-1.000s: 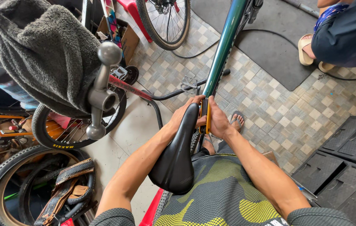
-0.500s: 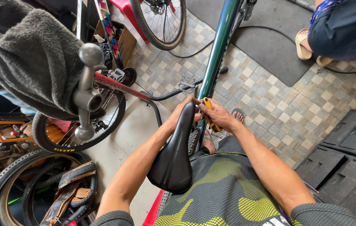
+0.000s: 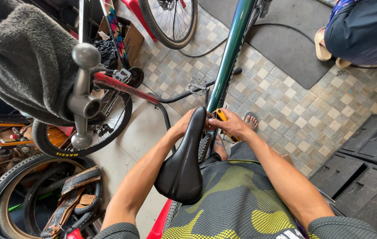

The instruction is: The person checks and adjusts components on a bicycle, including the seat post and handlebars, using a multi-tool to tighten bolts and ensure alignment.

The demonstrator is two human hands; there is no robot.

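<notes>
We brace the left hand (image 3: 187,125) behind the saddle (image 3: 184,163) nose, grip hidden, while the right hand (image 3: 232,126) pinches a yellow-handled tool (image 3: 222,118) at the green frame (image 3: 230,53).

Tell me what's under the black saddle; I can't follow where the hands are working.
The black saddle hides its post and clamp. Past its nose, the left hand and right hand, gripping an orange-handled tool, meet at the green frame tube.
</notes>
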